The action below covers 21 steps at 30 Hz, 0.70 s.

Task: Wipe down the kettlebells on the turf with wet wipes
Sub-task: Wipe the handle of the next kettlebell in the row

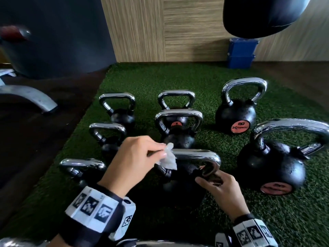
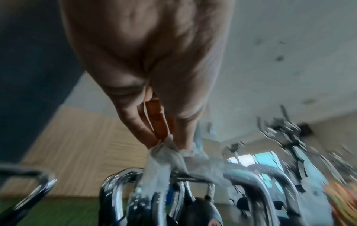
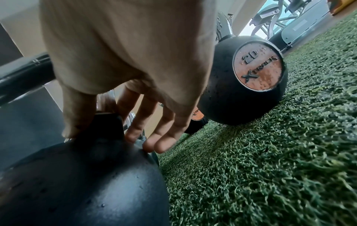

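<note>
Several black kettlebells with chrome handles stand on the green turf [image 1: 231, 220]. The nearest kettlebell [image 1: 185, 186] is just in front of me. My left hand [image 1: 158, 151] pinches a crumpled white wet wipe [image 1: 168, 159] against the left end of its chrome handle [image 1: 197, 155]. In the left wrist view the wipe [image 2: 164, 157] hangs from the left hand's fingertips [image 2: 154, 137] onto blurred chrome. My right hand [image 1: 209, 180] grips the base of that handle on the right side. Thumb and fingers of the right hand [image 3: 104, 134] straddle the black stub above the body [image 3: 86, 183].
A wet 20 kg kettlebell [image 1: 235, 114] and a larger one [image 1: 272, 164] stand to the right; smaller ones [image 1: 117, 111] line the left. Blue crates [image 1: 241, 52] sit by the wooden wall. A black punching bag [image 1: 263, 13] hangs above. A grey machine leg [image 1: 30, 97] lies on the dark floor.
</note>
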Available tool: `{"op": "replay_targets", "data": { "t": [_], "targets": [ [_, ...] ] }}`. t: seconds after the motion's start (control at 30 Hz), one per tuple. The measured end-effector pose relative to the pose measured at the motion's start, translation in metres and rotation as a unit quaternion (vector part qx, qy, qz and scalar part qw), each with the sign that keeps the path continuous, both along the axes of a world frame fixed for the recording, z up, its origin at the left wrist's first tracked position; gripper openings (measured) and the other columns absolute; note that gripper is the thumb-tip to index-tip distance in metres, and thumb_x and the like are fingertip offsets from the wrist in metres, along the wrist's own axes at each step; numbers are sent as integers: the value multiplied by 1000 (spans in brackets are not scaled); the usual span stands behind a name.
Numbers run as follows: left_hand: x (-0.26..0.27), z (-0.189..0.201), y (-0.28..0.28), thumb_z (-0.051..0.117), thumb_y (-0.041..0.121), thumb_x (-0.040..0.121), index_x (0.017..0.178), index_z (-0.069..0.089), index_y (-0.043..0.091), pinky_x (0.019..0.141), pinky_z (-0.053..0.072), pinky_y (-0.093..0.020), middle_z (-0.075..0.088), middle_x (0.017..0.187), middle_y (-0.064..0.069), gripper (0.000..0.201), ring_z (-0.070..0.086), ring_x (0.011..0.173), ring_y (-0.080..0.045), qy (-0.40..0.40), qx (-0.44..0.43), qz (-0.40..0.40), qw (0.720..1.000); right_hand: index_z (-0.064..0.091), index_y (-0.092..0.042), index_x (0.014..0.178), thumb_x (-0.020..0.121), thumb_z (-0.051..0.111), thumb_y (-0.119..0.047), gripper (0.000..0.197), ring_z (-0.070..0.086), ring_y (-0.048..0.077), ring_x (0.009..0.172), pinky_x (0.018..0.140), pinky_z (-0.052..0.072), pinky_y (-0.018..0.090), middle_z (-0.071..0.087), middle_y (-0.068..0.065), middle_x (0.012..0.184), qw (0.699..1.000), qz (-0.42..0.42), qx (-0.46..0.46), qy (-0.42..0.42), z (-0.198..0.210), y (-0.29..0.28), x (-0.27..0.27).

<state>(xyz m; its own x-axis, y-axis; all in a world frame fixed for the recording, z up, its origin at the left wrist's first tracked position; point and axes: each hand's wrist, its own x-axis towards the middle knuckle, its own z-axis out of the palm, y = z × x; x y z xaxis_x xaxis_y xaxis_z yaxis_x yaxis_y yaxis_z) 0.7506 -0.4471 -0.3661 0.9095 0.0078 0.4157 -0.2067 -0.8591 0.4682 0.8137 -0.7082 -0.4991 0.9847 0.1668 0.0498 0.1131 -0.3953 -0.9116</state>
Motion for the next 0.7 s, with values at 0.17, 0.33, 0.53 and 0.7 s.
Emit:
{"op": "replay_targets", "data": {
  "t": [0.17,0.33,0.53,0.7],
  "targets": [
    [-6,-20,23,83,24,84,99,82,32,69,51,-7,77,89,25,17,70,82,10,13,-118,37,992,78,-32,85,69,86,-47,23,71,0,76,73,56,28,76,-16,78,1000,-2,5,-7,2,1,-3],
    [0,-46,43,83,21,84,88,76,56,72,50,-5,74,90,34,35,69,89,13,65,-184,40,980,78,-31,86,70,86,-44,22,71,1,75,72,55,27,76,-14,78,1000,-10,10,-12,0,3,-4],
    [-1,-83,47,82,0,80,85,76,58,77,52,-5,78,95,23,59,73,93,4,81,-305,7,949,76,-33,85,68,86,-47,25,69,-5,73,66,50,18,75,-21,78,1000,-7,-18,-19,1,1,-1],
    [1,-115,35,88,2,75,86,81,42,87,52,-12,79,94,17,42,73,94,3,114,-295,29,948,71,-46,102,68,89,-43,39,67,-6,73,66,48,11,74,-22,84,999,12,-33,0,5,1,4]
  ]
}}
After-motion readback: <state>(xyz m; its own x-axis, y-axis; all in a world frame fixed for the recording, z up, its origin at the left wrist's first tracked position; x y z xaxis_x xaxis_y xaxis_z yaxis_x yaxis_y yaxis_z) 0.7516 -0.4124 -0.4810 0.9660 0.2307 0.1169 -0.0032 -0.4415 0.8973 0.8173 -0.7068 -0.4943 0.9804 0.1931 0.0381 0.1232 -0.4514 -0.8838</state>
